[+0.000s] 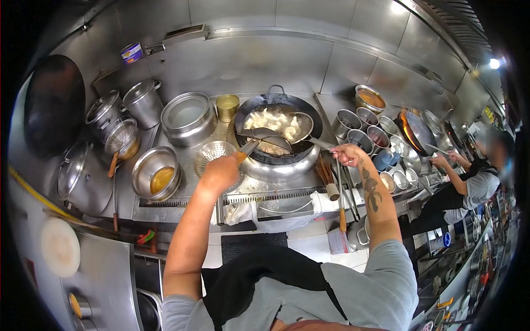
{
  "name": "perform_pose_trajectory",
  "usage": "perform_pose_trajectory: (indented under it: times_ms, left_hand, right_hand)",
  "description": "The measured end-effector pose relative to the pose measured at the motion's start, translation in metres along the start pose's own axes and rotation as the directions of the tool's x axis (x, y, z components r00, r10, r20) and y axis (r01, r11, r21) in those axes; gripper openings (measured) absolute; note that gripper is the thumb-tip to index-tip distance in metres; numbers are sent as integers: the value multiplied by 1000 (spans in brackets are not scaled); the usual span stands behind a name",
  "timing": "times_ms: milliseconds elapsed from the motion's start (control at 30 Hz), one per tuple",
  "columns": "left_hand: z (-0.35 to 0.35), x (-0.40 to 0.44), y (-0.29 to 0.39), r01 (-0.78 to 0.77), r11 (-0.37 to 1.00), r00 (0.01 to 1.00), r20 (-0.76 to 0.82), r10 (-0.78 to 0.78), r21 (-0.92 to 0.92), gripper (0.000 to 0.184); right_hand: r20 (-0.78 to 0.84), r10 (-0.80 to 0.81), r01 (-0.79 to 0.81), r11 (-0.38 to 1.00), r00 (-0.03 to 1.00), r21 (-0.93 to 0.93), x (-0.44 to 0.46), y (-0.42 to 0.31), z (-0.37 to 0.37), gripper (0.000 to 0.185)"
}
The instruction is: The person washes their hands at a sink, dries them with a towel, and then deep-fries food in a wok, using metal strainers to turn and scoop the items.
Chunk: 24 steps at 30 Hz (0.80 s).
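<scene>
A black wok sits on the burner, with white, pale food pieces in its upper part. My left hand is closed round the wooden handle of a wok tool. Its dark metal head lies over the wok; whether it is a ladle or a skimmer, I cannot tell. Fingers of my right hand grip the metal handle of a round strainer. The strainer's bowl is in the wok under the food. Just left of the wok, partly behind my left hand, is a perforated skimmer.
A gold tin and a large steel pot stand left of the wok. A steel bowl holds yellowish liquid. Several sauce pots are at the right. A co-worker works at another wok with a flame beside it.
</scene>
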State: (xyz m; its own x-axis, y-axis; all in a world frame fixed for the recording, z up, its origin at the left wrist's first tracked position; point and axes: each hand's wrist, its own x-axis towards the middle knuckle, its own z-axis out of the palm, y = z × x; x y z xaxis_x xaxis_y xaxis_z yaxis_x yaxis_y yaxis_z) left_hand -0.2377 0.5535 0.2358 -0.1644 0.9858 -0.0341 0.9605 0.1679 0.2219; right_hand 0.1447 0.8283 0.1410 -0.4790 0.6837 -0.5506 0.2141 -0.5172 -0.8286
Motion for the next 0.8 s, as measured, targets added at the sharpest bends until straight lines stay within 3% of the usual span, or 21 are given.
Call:
perform_pose_trajectory:
  times_ms: [67,233,367,533,800]
  left_hand:
    - [-3,-4,7,3,1000,1000,26,-3,27,41]
    - [28,-16,15,-33,975,998,38,42,-218,56]
    - [66,-35,32,-113,938,993,-52,102,-328,68]
    - [123,-35,53,-73,829,995,11,95,-555,85]
    - [211,-7,70,-230,630,973,-182,142,-742,87]
  right_hand:
    - [38,33,-35,998,999,52,22,8,4,12]
    - [218,-24,-27,974,976,227,88,39,29,12]
    - [212,-123,58,956,969,287,91,40,48,16]
    - [245,-149,49,927,958,372,85,19,62,15]
    - [186,-146,55,903,972,426,63,9,81,16]
